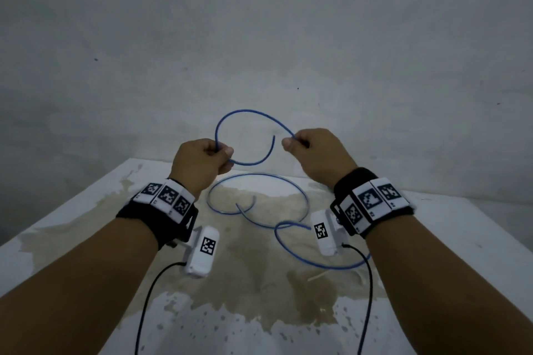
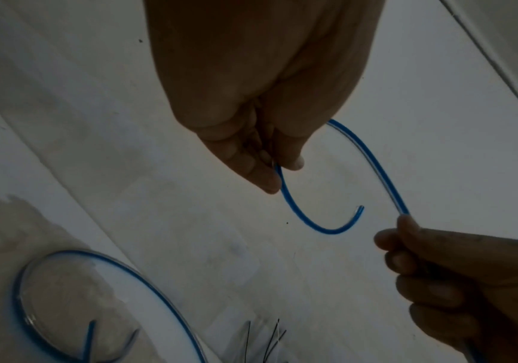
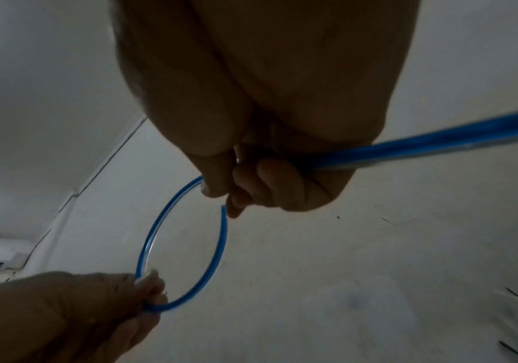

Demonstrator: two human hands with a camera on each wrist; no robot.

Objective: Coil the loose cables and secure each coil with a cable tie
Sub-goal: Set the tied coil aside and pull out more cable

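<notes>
A thin blue cable [image 1: 245,112] arches in the air between my two hands above the table. My left hand [image 1: 215,153] grips it near its free end, which curls below in a hook [image 2: 313,226]. My right hand [image 1: 297,143] grips the cable further along [image 3: 406,147]; from there it drops behind my wrist to a loop [image 1: 317,264] lying on the table. A second blue cable [image 1: 253,179] lies in a loose ring on the table under my hands. Thin cable ties [image 2: 270,343] lie on the table at the left wrist view's bottom edge.
The white table [image 1: 86,210] carries a large tan stain in its middle and paint speckles near me. A pale stick-like tie [image 1: 317,277] lies by the right loop. A bare grey wall [image 1: 259,23] stands behind the table. Black sensor wires [image 1: 147,297] hang from my wrists.
</notes>
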